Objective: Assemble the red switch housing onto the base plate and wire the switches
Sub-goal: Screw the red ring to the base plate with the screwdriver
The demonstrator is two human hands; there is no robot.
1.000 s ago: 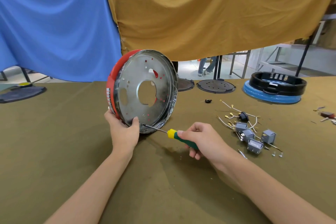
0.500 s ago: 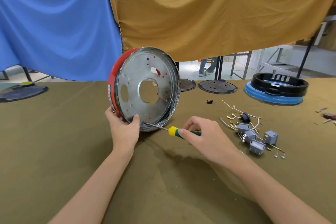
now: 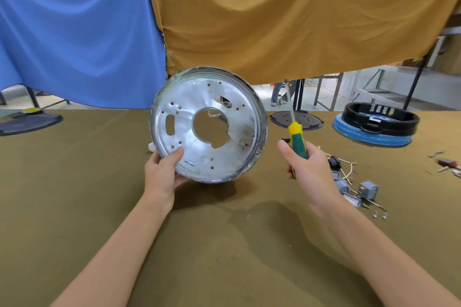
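Table (image 3: 74, 207): draped in olive cloth, spread under everything.
Base plate (image 3: 208, 124): stood on edge near the table's middle, shiny face turned toward the camera; red switch housing hidden behind, only red dots visible through the screw holes.
Black ring tray (image 3: 379, 117): far right on a blue disc; contents not discernible.
Left hand (image 3: 162, 174): clamped on the plate's lower left rim, thumb pressed on the face.
Right hand (image 3: 309, 169): just right of the plate, wrapped round the screwdriver (image 3: 296, 139).
Screwdriver axis: upright, shaft up, tip clear of the plate.
Key relation: plate left of the tool; nearest open screw holes along the lower right rim, probably best reached by tilting the tip leftward.
Switches (image 3: 359, 192): grey, loose among wires beside the right wrist, not yet wired.
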